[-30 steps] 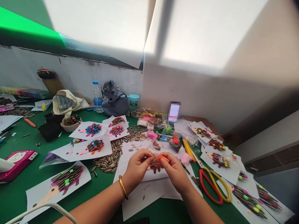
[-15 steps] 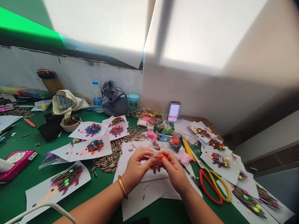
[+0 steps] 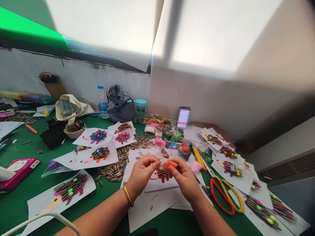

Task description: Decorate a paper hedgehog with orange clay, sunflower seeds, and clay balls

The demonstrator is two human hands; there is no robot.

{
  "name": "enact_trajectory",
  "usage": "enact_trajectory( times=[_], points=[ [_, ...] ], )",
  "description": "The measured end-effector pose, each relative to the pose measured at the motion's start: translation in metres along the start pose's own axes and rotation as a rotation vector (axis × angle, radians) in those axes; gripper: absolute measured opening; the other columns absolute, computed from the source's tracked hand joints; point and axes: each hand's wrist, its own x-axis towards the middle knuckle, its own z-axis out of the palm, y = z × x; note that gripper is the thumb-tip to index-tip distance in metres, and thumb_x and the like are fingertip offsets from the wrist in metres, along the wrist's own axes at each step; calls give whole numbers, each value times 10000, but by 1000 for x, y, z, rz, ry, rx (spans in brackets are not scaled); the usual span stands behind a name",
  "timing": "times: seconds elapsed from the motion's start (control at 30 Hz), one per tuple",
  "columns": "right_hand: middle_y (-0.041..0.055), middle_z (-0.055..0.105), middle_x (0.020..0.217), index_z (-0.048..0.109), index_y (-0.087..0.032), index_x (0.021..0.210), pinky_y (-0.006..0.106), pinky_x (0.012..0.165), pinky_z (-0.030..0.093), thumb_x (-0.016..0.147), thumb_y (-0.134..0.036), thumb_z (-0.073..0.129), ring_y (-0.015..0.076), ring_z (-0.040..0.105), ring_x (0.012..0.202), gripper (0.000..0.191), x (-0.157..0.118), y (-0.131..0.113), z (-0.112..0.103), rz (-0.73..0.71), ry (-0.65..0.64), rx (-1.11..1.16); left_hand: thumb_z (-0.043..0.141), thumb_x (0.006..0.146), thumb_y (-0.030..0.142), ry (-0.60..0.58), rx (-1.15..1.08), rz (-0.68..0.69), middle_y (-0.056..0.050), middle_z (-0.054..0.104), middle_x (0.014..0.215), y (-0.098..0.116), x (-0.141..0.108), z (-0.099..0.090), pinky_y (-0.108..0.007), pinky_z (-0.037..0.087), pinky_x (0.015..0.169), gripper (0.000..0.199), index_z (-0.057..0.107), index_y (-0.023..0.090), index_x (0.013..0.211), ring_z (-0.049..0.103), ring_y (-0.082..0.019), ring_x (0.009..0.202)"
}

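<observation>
Above the white sheets, a lump of orange modelling clay point(image 3: 170, 163) in clear plastic wrap is pinched in my right hand point(image 3: 185, 179). My left hand point(image 3: 144, 171) is closed, thumb against fingers, at the left edge of that wrap. Just below both hands lies a hedgehog picture point(image 3: 153, 186), with a pink face, dark sunflower-seed spines and an orange border; the hands cover part of it. Sunflower seeds point(image 3: 115, 170) are heaped to the left of my left hand. Pink clay point(image 3: 196, 166) sits right behind my right hand.
Red-and-yellow-handled scissors point(image 3: 222, 193) and a yellow comb-edged strip point(image 3: 199, 157) lie at right. Hedgehog pictures point(image 3: 71, 193) flank both sides. Wrapped clay point(image 3: 176, 136), a phone point(image 3: 183, 118), a grey bag point(image 3: 121, 108) and a bottle point(image 3: 102, 103) stand behind. A white cable point(image 3: 52, 215) crosses the lower left.
My hands have drawn slightly apart, the left moving a little leftward, with plastic wrap between them. More of the orange clay and of the hedgehog picture below now shows.
</observation>
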Motion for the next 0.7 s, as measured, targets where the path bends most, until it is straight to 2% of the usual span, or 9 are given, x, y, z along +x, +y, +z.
enact_trajectory(
  times=[0.1,0.2,0.3,0.37,0.47,0.6,0.7],
  points=[
    [7,649,755,583,-202,961,276,590,471,853,-435,644,129,558,607,264,1,-2,-1,-8,34,-18,691,798,378,-18,32,12,-59,635,878,1,0,-1,-298,503,774,225,712,165,730,609,-182,833],
    [6,643,744,594,-198,952,261,571,453,854,-439,640,119,539,592,264,2,0,-3,-5,51,-22,595,865,376,-107,110,3,-93,670,955,7,0,-3,-322,504,833,276,742,164,766,618,-209,915],
    [-6,631,753,579,-214,1051,254,564,447,857,-434,641,115,534,591,300,2,3,-5,-6,62,-30,535,878,341,-225,136,-67,-106,696,1084,14,2,-5,-347,519,847,283,762,173,902,623,-241,1002],
    [-12,623,754,567,-223,1080,251,558,444,858,-436,640,120,545,600,316,2,5,-6,-15,62,-50,531,856,302,-299,133,-128,-90,710,1090,17,4,-8,-344,527,826,288,751,184,1001,637,-238,986],
    [-6,627,751,575,-219,1046,250,544,432,866,-445,627,126,560,602,294,2,5,-6,-30,55,-95,495,810,206,-374,86,-194,-79,719,1085,19,7,-10,-314,521,795,333,745,175,1029,653,-218,940],
    [0,624,703,599,-198,988,256,544,428,888,-453,589,130,556,587,274,3,3,-8,-35,33,-163,445,727,124,-407,-101,-313,-100,739,995,16,9,-11,-282,496,705,405,741,135,1004,676,-196,833],
    [17,658,810,570,-210,1072,299,634,492,847,-428,645,162,615,669,322,2,4,-10,-3,-48,-173,508,730,143,-345,-145,-399,-93,746,851,11,9,-10,-268,470,649,337,732,122,982,676,-185,745]
  ],
)
